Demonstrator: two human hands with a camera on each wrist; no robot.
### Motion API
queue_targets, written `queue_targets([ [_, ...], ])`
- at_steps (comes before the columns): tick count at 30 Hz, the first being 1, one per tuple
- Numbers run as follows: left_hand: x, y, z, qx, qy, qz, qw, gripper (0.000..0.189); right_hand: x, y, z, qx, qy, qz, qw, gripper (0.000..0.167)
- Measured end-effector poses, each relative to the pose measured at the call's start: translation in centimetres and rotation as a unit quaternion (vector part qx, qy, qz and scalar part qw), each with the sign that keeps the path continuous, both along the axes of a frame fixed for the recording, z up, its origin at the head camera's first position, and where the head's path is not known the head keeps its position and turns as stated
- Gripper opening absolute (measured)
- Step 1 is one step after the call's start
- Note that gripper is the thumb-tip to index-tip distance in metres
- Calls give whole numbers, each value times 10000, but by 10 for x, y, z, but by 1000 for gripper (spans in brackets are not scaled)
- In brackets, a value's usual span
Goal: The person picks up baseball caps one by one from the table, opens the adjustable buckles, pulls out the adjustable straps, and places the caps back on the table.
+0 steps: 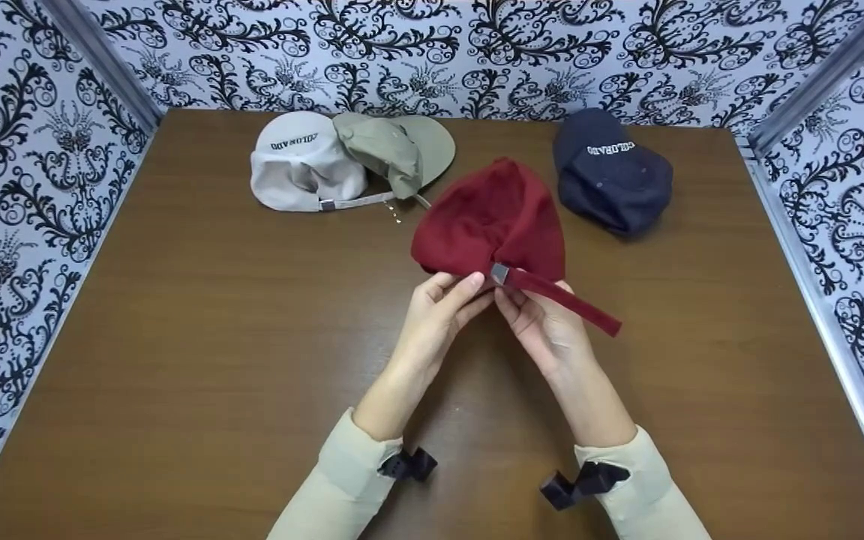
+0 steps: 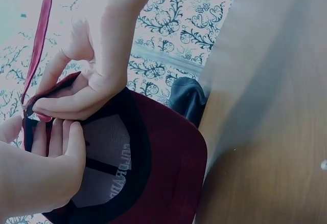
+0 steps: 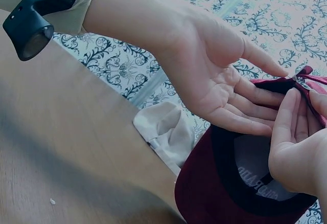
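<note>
A dark red cap (image 1: 488, 217) is held up over the table, its back toward me and its crown pointing away. My left hand (image 1: 436, 311) pinches the back edge just left of the metal buckle (image 1: 500, 273), thumb on the outside. My right hand (image 1: 548, 330) grips the same edge on the right, partly behind the loose strap (image 1: 578, 304), which sticks out to the right. In the left wrist view the fingers of both hands meet at the buckle, and the red brim (image 2: 176, 155) and dark inner band (image 2: 138, 147) show from below. Some fingertips are hidden inside the cap.
On the wooden table (image 1: 214, 337), a white cap (image 1: 297, 169) and an olive cap (image 1: 387, 150) touch each other at the back left. A navy cap (image 1: 612, 176) lies at the back right. Patterned panels (image 1: 432, 60) enclose the back and sides.
</note>
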State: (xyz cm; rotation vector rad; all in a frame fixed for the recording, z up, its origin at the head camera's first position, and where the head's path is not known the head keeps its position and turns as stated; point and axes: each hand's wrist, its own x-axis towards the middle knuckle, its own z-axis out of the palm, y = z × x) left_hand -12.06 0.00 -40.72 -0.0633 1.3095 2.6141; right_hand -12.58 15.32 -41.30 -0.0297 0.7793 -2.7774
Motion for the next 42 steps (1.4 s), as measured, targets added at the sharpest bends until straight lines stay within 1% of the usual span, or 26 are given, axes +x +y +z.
queue_targets([
  [5,-2,-1,0,163,-191,18,9997,17,0,0,1,-41,29,33,10000,7],
  [9,-3,-1,-1,263,-238,7,9994,25,1,0,1,-28,4,26,10000,7],
  [13,-4,-1,-2,288,-256,13,9993,28,1,1,0,-11,13,38,10000,7],
  [19,-3,-1,-1,269,-277,44,9992,29,1,1,0,-21,31,18,10000,8],
  [26,-3,-2,0,205,-303,63,9993,24,2,0,1,-43,8,-51,10000,6],
  [35,-1,-3,1,206,-293,73,9993,24,2,0,0,-66,85,-58,9999,6],
  [42,0,-4,2,271,-289,111,9992,25,2,-1,1,-124,55,-40,9999,5],
])
